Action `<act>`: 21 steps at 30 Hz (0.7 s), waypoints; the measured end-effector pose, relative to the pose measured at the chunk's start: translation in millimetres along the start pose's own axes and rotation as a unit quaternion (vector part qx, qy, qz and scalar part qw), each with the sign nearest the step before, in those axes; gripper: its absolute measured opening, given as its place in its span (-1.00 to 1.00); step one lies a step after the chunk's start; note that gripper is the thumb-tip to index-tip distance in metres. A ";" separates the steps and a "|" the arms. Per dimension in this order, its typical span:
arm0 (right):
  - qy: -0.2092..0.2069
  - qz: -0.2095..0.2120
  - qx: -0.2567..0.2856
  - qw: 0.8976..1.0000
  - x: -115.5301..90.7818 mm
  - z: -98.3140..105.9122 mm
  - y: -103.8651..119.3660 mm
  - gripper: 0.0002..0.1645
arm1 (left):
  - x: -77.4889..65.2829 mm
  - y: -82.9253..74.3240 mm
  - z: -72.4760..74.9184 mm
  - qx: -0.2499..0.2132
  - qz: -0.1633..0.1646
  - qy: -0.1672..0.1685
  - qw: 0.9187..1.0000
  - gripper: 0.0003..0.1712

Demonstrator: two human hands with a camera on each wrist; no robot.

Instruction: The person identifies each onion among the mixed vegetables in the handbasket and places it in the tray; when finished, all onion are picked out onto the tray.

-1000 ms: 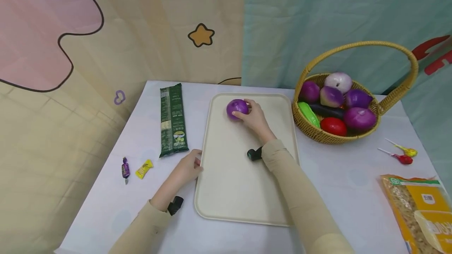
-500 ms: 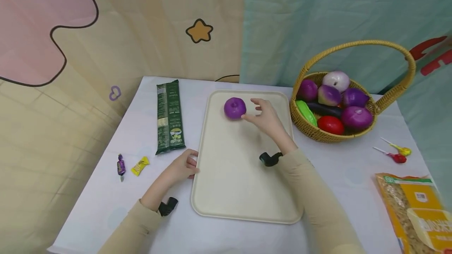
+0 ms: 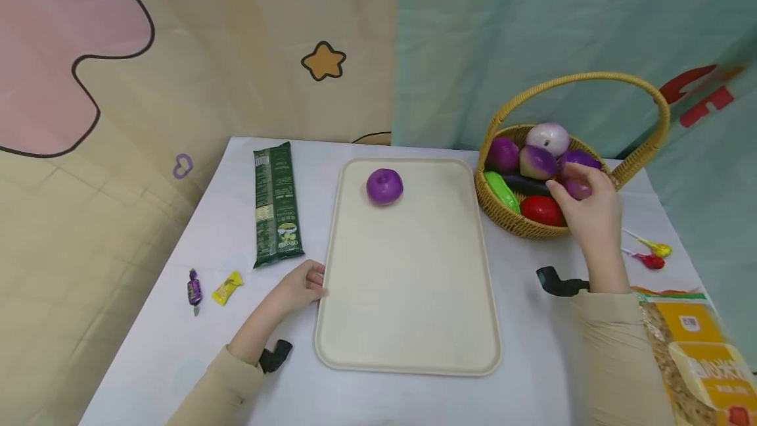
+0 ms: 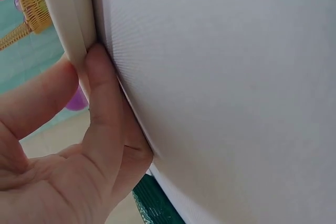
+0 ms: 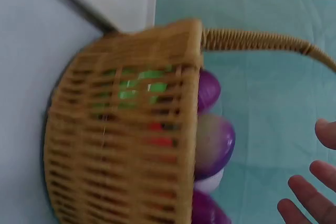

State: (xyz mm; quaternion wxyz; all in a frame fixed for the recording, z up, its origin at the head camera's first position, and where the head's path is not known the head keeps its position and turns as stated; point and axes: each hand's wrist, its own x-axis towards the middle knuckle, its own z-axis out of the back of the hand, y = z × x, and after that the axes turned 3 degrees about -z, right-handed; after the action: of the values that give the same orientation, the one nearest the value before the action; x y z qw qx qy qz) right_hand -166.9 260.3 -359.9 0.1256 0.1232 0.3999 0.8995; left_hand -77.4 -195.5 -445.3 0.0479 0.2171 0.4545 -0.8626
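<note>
The left hand (image 3: 297,287) pinches the tray (image 3: 408,288) at its rim, apparently to steady it; beyond that hand, on the tray, sits a purple vegetable (image 3: 384,187); the right hand (image 3: 593,209), fingers parted and holding nothing, hangs above the basket (image 3: 497,209) of vegetables (image 3: 538,163), presumably placed for its easy reach

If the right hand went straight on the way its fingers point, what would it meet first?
The right hand would probably meet the purple vegetable showing between its thumb and fingers, inside the basket; height above it is unclear.
</note>
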 end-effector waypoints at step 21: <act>0.038 -0.088 -0.086 0.992 23.9 -2.2 -62.9 0.00 | 2.0 1.7 2.4 0.007 -0.004 0.014 1.000 -0.62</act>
State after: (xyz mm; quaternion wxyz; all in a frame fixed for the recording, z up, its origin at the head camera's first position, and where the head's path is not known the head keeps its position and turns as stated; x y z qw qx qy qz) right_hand -182.0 307.4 -405.6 0.1989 0.0425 0.3347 0.9201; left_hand -79.5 -198.2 -446.3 0.0367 0.2272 0.4498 -0.8630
